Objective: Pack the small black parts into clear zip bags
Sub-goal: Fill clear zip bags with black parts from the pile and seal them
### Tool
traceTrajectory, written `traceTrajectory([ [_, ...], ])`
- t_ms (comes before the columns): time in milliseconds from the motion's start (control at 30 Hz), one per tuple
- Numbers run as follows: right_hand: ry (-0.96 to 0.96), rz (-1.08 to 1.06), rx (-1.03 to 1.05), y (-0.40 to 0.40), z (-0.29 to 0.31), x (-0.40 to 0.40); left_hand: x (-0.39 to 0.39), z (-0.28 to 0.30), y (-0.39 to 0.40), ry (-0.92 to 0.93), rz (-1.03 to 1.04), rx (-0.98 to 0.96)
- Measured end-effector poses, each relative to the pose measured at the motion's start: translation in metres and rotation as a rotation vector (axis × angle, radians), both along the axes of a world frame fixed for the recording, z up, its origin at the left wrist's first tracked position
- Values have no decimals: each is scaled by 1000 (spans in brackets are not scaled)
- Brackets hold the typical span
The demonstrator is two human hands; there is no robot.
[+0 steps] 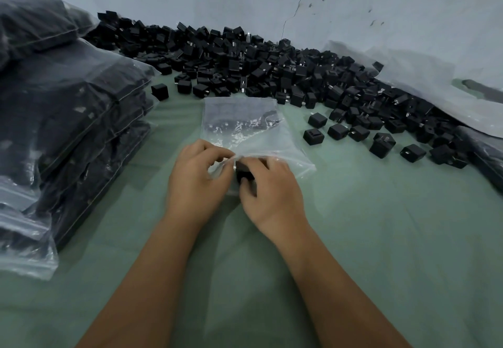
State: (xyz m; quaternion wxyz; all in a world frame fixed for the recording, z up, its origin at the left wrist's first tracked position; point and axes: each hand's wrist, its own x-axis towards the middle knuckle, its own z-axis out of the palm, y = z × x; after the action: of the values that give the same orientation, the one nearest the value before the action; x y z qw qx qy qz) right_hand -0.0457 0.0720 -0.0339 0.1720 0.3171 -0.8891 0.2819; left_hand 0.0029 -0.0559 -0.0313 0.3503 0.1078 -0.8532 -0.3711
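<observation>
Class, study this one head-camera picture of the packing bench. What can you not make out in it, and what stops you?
- Black part at the bag mouth: mostly hidden by the right hand.
- Left hand grip on the clear bag: fingertips curl out of sight.
- Filled bags: cut off by the left edge; glare hides the count.
- Far pile: parts too small to count.

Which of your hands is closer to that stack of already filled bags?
Left. The left hand pinches the clear bag on the side facing the stack of filled bags; the right hand is farther away.
</observation>
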Motion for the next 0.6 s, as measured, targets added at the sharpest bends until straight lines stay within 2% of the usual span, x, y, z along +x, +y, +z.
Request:
traceTrajectory([
  [133,61,28,-16,0,2,3,1,1,1,-24,1,-104],
  [267,10,35,86,-1,4,-4,1,-1,2,-53,-69,-106],
  [433,41,-115,119,3,2,-8,1,-4,1,-32,-94,-116],
  [600,89,-90,-22,1,4,0,1,-4,1,-16,-96,-142],
])
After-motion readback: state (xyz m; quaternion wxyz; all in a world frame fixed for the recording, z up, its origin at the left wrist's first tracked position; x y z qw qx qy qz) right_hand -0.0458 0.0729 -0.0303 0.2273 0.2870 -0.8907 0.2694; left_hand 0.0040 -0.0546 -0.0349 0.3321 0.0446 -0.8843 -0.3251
